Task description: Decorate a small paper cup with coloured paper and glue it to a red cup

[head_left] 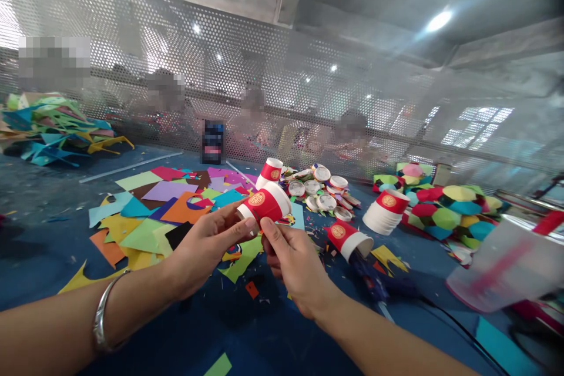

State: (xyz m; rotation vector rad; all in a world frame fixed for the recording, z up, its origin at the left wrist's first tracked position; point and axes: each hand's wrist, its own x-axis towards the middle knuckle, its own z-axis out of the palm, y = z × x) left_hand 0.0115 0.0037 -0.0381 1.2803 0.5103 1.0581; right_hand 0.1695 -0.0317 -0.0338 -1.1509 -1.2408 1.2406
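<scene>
A red and white paper cup (264,202) with a gold emblem is held tilted in front of me, its wide rim towards the right. My left hand (200,247) grips its base end between thumb and fingers; a silver bangle circles that wrist. At the underside of the same cup, my right hand (293,261) is closed, thumb pressed against the fingers near the rim. What lies inside its curled fingers is hidden. Just to the right, another paper cup (341,235) lies on its side at the tip of a dark blue glue gun (374,285).
Coloured paper pieces (150,229) spread across the blue table (247,341). Behind the held cup stand an upright cup (271,171) and a heap of cut cup parts (319,188). A cup stack (385,211), colourful paper shapes (445,205) and a translucent bucket (506,258) are right.
</scene>
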